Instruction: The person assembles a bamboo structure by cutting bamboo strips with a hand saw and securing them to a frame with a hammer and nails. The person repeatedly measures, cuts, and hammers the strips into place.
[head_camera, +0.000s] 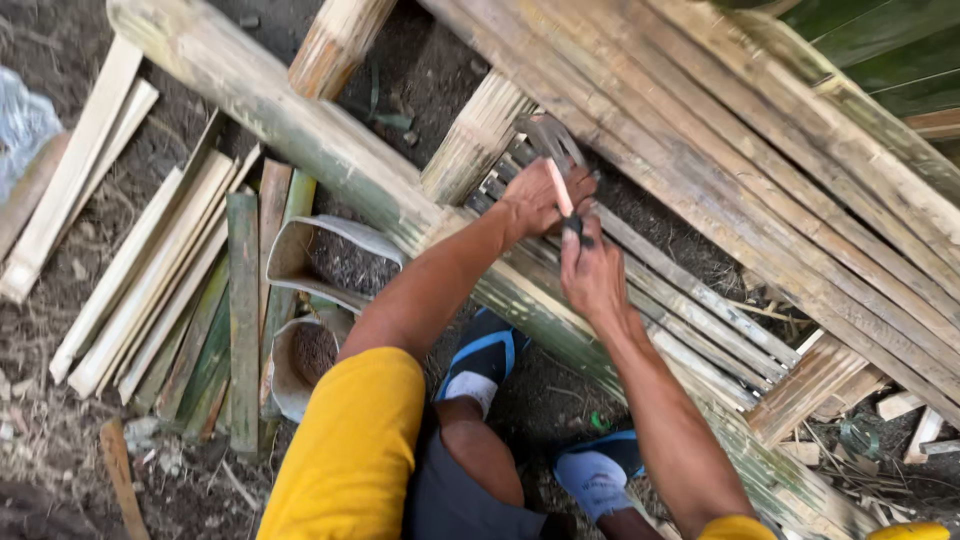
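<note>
My left hand (535, 195) grips the wooden handle of a hammer (553, 158), whose metal claw head is blurred above the fist. My right hand (592, 270) sits just below it, fingers pinched on something small and dark against a bamboo strip (680, 290). Both hands work over a row of split bamboo slats (700, 330) laid across a thick bamboo pole (330, 150) that runs diagonally from upper left to lower right. My yellow sleeves and bent knees fill the bottom of the view.
Loose split bamboo strips (170, 280) lie on the dirt at left. A curled grey sheet piece (300, 330) sits beside them. A panel of long slats (800, 170) covers the upper right. My feet in blue-and-black sandals (485, 355) stand beneath the pole.
</note>
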